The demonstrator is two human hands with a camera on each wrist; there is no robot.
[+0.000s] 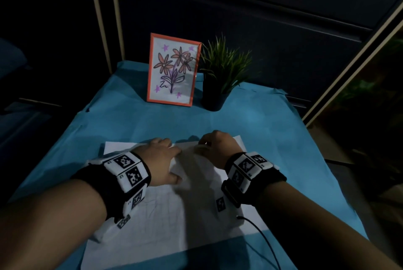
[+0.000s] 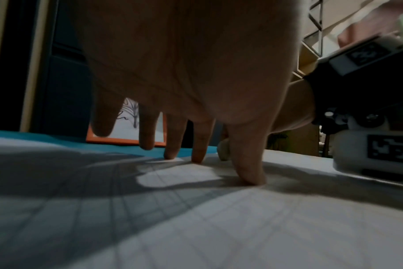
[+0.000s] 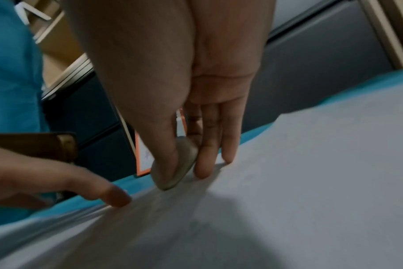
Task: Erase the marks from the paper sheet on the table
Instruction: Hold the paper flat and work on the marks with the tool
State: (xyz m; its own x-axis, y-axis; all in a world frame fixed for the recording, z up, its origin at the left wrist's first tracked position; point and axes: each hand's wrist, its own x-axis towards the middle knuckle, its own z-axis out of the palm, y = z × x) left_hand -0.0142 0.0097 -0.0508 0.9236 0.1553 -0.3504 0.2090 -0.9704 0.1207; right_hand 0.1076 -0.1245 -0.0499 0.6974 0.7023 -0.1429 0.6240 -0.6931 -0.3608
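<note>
A white paper sheet (image 1: pixel 165 221) with faint pencil lines lies on the blue table cover (image 1: pixel 130 121). My left hand (image 1: pixel 165 156) presses on the sheet's far part with straight, spread fingers; in the left wrist view the thumb tip (image 2: pixel 251 174) and fingertips touch the paper (image 2: pixel 196 227). My right hand (image 1: pixel 205 146) is just to its right, near the sheet's far edge. In the right wrist view it pinches a small pale oval eraser (image 3: pixel 177 169) between thumb and fingers, with the eraser's lower edge on the paper (image 3: pixel 311 182).
At the back of the table stand an orange-framed flower drawing (image 1: pixel 173 70) and a potted green plant (image 1: pixel 220 78). A black cable (image 1: pixel 261 232) runs from my right wrist over the sheet's near right corner. Dark cabinets surround the table.
</note>
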